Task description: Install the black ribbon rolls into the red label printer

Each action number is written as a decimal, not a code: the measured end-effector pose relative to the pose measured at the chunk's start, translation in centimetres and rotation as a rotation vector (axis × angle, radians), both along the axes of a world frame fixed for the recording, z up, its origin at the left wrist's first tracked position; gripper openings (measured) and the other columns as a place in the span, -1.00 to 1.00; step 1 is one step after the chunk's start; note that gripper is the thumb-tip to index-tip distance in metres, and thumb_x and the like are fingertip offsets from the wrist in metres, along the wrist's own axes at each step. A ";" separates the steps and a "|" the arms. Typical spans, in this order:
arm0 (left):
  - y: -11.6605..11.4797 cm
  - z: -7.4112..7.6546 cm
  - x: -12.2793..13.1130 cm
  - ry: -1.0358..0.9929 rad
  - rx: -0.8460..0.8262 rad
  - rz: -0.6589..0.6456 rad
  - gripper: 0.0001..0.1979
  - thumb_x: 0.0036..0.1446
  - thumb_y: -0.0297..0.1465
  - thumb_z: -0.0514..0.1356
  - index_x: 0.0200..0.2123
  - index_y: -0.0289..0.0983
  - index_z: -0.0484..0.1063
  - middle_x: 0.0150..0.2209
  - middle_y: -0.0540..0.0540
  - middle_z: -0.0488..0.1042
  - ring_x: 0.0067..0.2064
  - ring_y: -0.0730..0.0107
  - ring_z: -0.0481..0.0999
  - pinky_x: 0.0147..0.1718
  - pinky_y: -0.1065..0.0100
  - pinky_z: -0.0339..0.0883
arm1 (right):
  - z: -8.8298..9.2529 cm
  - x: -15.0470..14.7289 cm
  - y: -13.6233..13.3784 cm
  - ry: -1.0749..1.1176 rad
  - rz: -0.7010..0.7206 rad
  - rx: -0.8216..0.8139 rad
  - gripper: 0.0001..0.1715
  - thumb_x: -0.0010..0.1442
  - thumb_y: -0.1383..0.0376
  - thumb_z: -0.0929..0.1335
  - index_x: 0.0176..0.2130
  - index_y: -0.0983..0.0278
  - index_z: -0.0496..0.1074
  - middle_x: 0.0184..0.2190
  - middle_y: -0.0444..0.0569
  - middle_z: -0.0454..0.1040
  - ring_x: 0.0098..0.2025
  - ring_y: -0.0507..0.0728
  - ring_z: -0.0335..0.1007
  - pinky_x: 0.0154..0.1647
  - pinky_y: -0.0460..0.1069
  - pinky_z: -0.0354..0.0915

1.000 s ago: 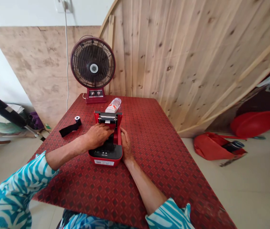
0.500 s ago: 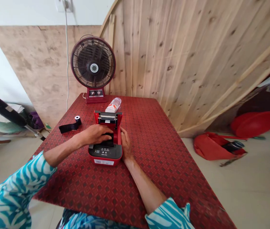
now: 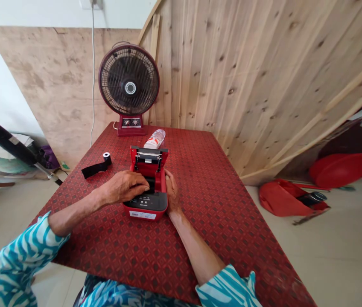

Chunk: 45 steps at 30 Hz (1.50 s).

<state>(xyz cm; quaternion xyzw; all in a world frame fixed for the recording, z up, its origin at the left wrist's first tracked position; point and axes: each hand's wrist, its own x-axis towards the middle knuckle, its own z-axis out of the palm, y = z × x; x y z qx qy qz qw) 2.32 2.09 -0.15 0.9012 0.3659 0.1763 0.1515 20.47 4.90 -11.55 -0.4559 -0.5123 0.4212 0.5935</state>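
A red and black label printer (image 3: 145,215) stands on the table with its lid (image 3: 149,158) raised, its button panel facing me. My left hand (image 3: 125,186) reaches over its left side, with fingers and thumb drawn together at the front of the roll compartment. Something black shows beside the fingertips; what they pinch, if anything, is hidden. My right hand (image 3: 173,194) is wrapped along the printer's right side, steadying it, its thumb side toward me. To the left lies a small roll of black strip (image 3: 97,168), its white core showing and its loose end stretched out flat.
Behind the printer a clear plastic bottle (image 3: 155,139) lies on its side. A dark red fan (image 3: 129,87) stands at the table's back left, near a wooden panel wall (image 3: 232,76). On the floor at right sits a red bag (image 3: 277,198) beside a red round item (image 3: 343,170).
My left hand has drawn back slightly toward the printer's panel, and its fingers are more bunched. My right hand stays on the printer's side. The view has shifted a little.
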 end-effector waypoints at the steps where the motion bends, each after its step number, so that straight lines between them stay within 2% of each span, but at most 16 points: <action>1: -0.3 0.0 0.1 -0.004 0.071 -0.011 -0.76 0.31 -0.38 0.05 -0.24 -0.30 0.50 -0.26 -0.07 0.58 -0.24 0.39 0.54 -0.21 0.40 0.29 | 0.0 0.0 0.0 0.006 -0.001 -0.007 -0.46 0.21 -0.03 0.18 0.01 0.22 0.39 0.05 0.04 0.45 0.13 0.17 0.30 0.21 0.13 0.15; 7: -3.1 0.6 0.4 0.034 0.430 -0.047 -0.79 0.32 -0.39 0.04 -0.27 -0.28 0.46 -0.30 -0.05 0.56 -0.25 0.39 0.50 -0.15 0.33 0.25 | 0.3 0.0 -0.1 0.014 0.026 -0.045 -0.42 0.21 -0.06 0.16 0.03 0.22 0.37 0.08 0.05 0.44 0.14 0.17 0.31 0.22 0.14 0.15; 11: -4.9 0.2 0.4 0.049 0.557 -0.040 -0.86 0.28 -0.46 0.08 -0.25 -0.27 0.44 -0.31 -0.02 0.55 -0.29 0.41 0.47 -0.06 0.27 0.22 | 0.2 0.1 -0.1 -0.002 0.006 -0.036 -0.39 0.19 -0.07 0.17 0.03 0.25 0.37 0.09 0.08 0.42 0.17 0.18 0.29 0.25 0.14 0.12; 15: -6.2 -0.4 0.5 0.059 0.590 -0.046 -0.84 0.29 -0.49 0.05 -0.20 -0.28 0.43 -0.29 -0.04 0.55 -0.25 0.41 0.47 0.05 0.23 0.18 | 0.2 0.1 0.1 -0.014 0.009 -0.032 -0.38 0.19 -0.06 0.17 0.05 0.26 0.36 0.11 0.10 0.41 0.18 0.17 0.28 0.26 0.15 0.10; 20: -6.9 -0.8 0.7 0.037 0.599 -0.025 -0.81 0.30 -0.51 0.02 -0.18 -0.30 0.43 -0.26 -0.05 0.56 -0.23 0.40 0.48 0.04 0.24 0.19 | -0.1 -0.1 0.1 0.017 -0.009 -0.035 -0.46 0.20 0.00 0.18 0.02 0.24 0.38 0.08 0.06 0.44 0.15 0.16 0.30 0.25 0.14 0.12; 26: -7.3 -2.4 1.1 -0.081 0.685 0.064 -0.89 0.23 -0.42 0.16 -0.19 -0.27 0.45 -0.29 -0.03 0.56 -0.24 0.41 0.50 0.05 0.23 0.24 | -0.4 0.3 0.3 0.039 0.025 -0.055 -0.50 0.22 0.03 0.19 0.03 0.19 0.40 0.08 0.00 0.44 0.14 0.14 0.31 0.20 0.10 0.16; 30: -8.0 -3.1 1.1 -0.078 0.692 0.112 -0.84 0.23 -0.42 0.16 -0.12 -0.28 0.45 -0.27 -0.07 0.55 -0.19 0.36 0.51 0.06 0.19 0.26 | 0.0 0.7 2.4 -0.015 0.071 -0.039 -0.56 0.16 -0.01 0.25 -0.11 0.14 0.48 -0.03 -0.08 0.52 0.03 0.14 0.39 0.08 0.08 0.27; 33: -8.6 -3.6 1.0 -0.066 0.679 0.135 -0.79 0.23 -0.46 0.14 -0.06 -0.29 0.42 -0.20 -0.11 0.55 -0.13 0.31 0.52 0.05 0.16 0.27 | 0.2 1.0 3.9 0.069 0.086 -0.109 -0.54 0.13 -0.06 0.25 -0.19 0.16 0.49 -0.14 -0.10 0.56 -0.10 0.14 0.46 -0.08 0.07 0.36; 37: -8.8 -4.3 0.9 -0.085 0.700 0.144 -0.75 0.23 -0.48 0.11 -0.02 -0.29 0.39 -0.19 -0.13 0.54 -0.12 0.30 0.51 0.04 0.15 0.28 | -0.9 1.8 3.6 0.084 0.061 -0.134 -0.52 0.12 -0.10 0.27 -0.30 0.21 0.47 -0.26 -0.04 0.58 -0.19 0.16 0.49 -0.16 0.07 0.38; 39: -8.7 -4.6 0.9 -0.081 0.704 0.151 -0.77 0.24 -0.48 0.10 -0.03 -0.30 0.40 -0.21 -0.13 0.55 -0.13 0.30 0.51 0.05 0.15 0.28 | -1.6 2.2 3.0 0.069 0.067 -0.105 -0.50 0.14 -0.11 0.25 -0.26 0.22 0.46 -0.24 0.01 0.58 -0.21 0.17 0.51 -0.14 0.10 0.38; 41: -8.6 -4.9 1.0 -0.078 0.705 0.156 -0.77 0.24 -0.48 0.10 -0.04 -0.31 0.40 -0.22 -0.13 0.54 -0.13 0.30 0.50 0.08 0.14 0.27 | -1.8 2.5 2.8 0.114 -0.002 -0.065 -0.48 0.15 -0.11 0.24 -0.15 0.22 0.42 -0.15 0.04 0.56 -0.16 0.17 0.52 -0.11 0.11 0.38; 43: -8.6 -5.0 1.0 -0.078 0.702 0.153 -0.76 0.24 -0.49 0.09 -0.03 -0.32 0.39 -0.21 -0.14 0.54 -0.12 0.29 0.50 0.08 0.13 0.27 | -1.0 2.3 3.4 0.143 -0.052 -0.062 -0.43 0.15 -0.11 0.24 -0.03 0.20 0.37 -0.07 0.05 0.54 -0.12 0.17 0.51 -0.11 0.12 0.38; 45: -8.7 -5.0 0.9 -0.076 0.689 0.148 -0.75 0.24 -0.48 0.09 -0.02 -0.31 0.39 -0.20 -0.14 0.53 -0.10 0.27 0.49 0.07 0.11 0.27 | 0.5 1.8 4.4 0.128 0.002 -0.022 -0.40 0.12 -0.10 0.27 0.01 0.20 0.37 -0.03 0.03 0.52 -0.07 0.15 0.50 -0.01 0.12 0.33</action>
